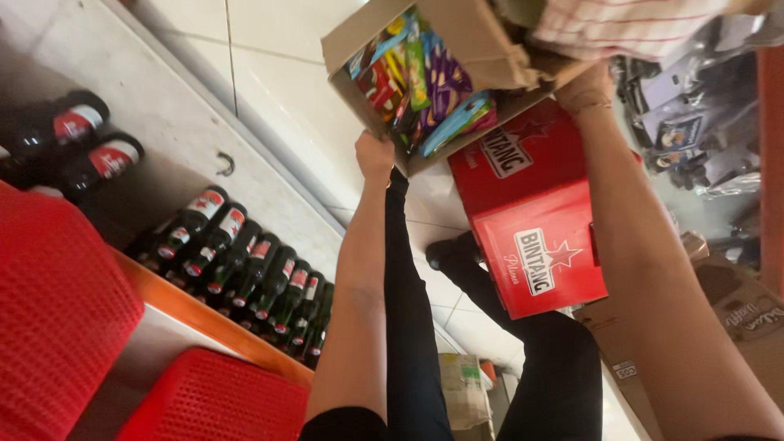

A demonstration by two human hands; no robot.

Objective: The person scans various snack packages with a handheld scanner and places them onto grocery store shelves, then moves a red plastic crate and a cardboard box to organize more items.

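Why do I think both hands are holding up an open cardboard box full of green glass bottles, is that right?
Not quite. The head view shows the left hand and right hand holding the open cardboard box, but it is full of colourful snack packets. The dark bottles stand in a row beside the wall.

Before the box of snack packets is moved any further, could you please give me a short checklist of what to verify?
1. Left hand grips the cardboard box at its lower corner: ok.
2. Right hand supports the other side: ok.
3. Box level: not ok, tilted.
4. Snack packets still inside: ok.
5. Flaps shut: not ok, open.
6. Path past the red cartons: cannot tell.
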